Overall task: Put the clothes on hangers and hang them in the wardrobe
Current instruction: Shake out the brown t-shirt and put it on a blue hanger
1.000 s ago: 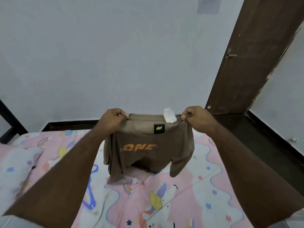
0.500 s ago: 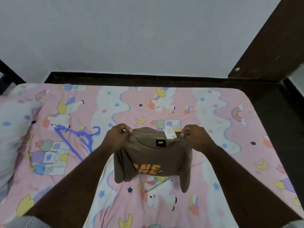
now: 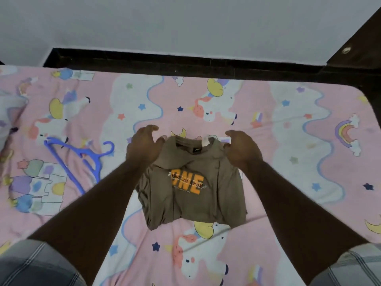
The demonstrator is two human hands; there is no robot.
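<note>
A brown T-shirt (image 3: 191, 195) with an orange "ONE" print lies front up on the bed, collar pointing away from me, its lower part bunched. My left hand (image 3: 144, 147) hovers at its left shoulder with fingers spread, the thumb just touching the cloth. Over the right shoulder, my right hand (image 3: 241, 149) has loosely bent fingers and grips nothing that I can see. A blue plastic hanger (image 3: 82, 159) lies flat on the sheet to the left of the shirt, about a hand's width from my left forearm.
The bed has a pink unicorn-print sheet (image 3: 288, 162). A pillow (image 3: 8, 112) sits at the far left edge. Beyond the bed a dark floor strip (image 3: 185, 62) runs along a white wall, and a brown door (image 3: 362, 38) stands at the top right.
The shirt, held up by its shoulders before, now lies on the bed. Both hands have let go of it and opened. My view has tilted down toward the bed.
</note>
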